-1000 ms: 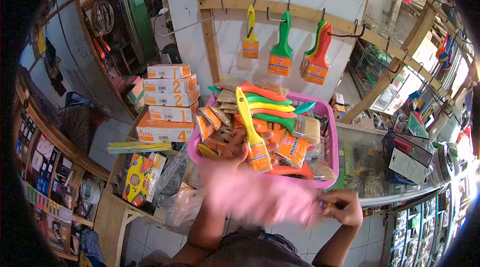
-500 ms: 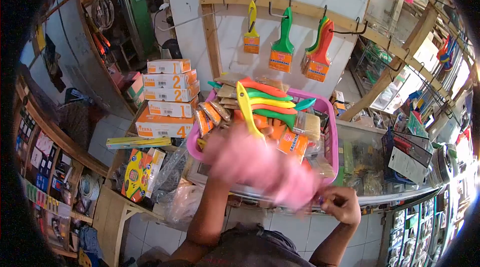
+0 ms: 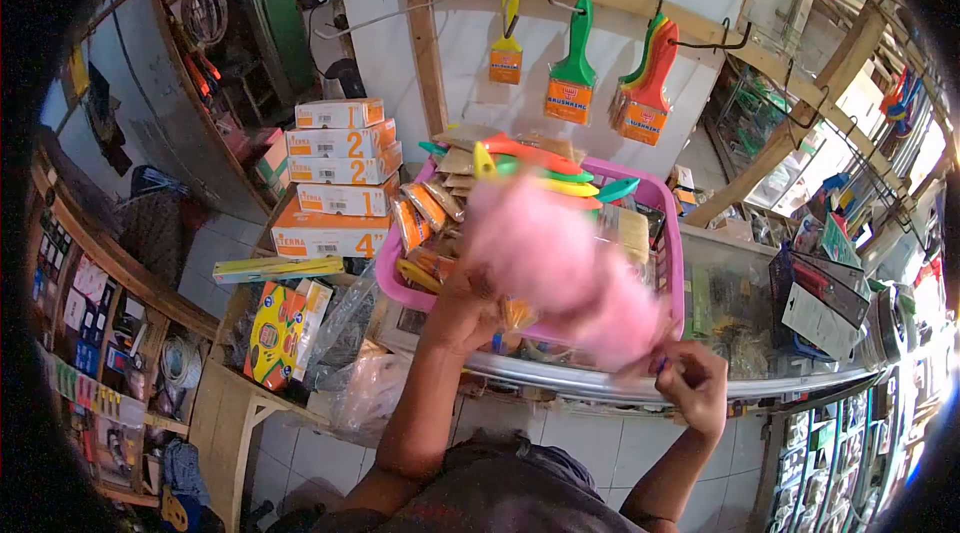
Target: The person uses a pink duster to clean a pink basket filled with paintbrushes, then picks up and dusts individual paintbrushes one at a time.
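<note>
Right hand (image 3: 697, 388): fingers closed on pink duster (image 3: 540, 243) end. Left hand (image 3: 462, 308): fingers mostly hidden by duster, can't tell grip. Brushes (image 3: 525, 152) piled in pink basket (image 3: 674, 268) beyond left fingers. Risk: wide duster swipe catches stacked handles, spills some.

Pink fluffy thing (image 3: 550, 253) smeared by motion, outline and material unclear; it hides the middle of the pink basket (image 3: 673, 283) and most of the yellow brush (image 3: 484, 161), handle end alone showing. Left hand (image 3: 468, 305) partly behind it, fingers mostly lost. Small item (image 3: 660, 364) in the right hand (image 3: 697, 380) too blurred to name. Torso (image 3: 480, 488) cut by bottom edge; lower-right rack (image 3: 825, 463) contents too small to tell
</note>
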`<state>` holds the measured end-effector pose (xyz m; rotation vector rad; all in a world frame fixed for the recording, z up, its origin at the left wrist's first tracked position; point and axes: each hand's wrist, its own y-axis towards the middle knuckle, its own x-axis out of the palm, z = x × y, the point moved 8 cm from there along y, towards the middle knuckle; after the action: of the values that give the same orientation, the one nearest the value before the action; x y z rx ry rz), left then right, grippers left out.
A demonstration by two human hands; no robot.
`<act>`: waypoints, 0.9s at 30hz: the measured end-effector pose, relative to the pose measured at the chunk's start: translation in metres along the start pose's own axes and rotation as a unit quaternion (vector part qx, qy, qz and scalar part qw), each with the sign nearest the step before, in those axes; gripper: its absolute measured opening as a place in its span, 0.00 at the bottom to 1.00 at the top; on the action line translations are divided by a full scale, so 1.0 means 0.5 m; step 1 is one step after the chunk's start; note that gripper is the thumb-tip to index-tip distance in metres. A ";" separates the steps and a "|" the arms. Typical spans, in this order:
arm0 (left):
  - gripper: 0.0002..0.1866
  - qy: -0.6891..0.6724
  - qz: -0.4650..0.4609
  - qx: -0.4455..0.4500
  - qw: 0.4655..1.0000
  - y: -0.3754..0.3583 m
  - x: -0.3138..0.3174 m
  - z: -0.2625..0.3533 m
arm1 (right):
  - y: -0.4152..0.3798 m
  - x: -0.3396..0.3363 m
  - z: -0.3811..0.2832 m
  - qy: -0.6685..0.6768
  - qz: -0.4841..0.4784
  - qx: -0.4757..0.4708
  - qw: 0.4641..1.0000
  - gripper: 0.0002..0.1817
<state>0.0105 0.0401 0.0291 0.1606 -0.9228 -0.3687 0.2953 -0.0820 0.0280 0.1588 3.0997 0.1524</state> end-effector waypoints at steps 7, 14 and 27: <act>0.29 -0.128 -0.082 -0.035 0.988 0.026 -0.028 -0.042 | -0.010 0.011 -0.012 -0.035 -0.129 -0.108 0.985 0.21; 0.27 -0.033 -0.003 -0.058 0.998 0.023 0.010 -0.007 | 0.004 0.006 -0.002 -0.035 0.002 -0.015 0.999 0.24; 0.34 0.242 -0.108 0.041 0.963 0.011 -0.024 -0.015 | -0.002 -0.004 -0.021 -0.119 -0.073 -0.084 0.987 0.22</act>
<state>0.0112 0.0495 0.0172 0.4107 -0.4370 -0.4683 0.2967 -0.0841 0.0386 -0.0531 2.8308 0.3603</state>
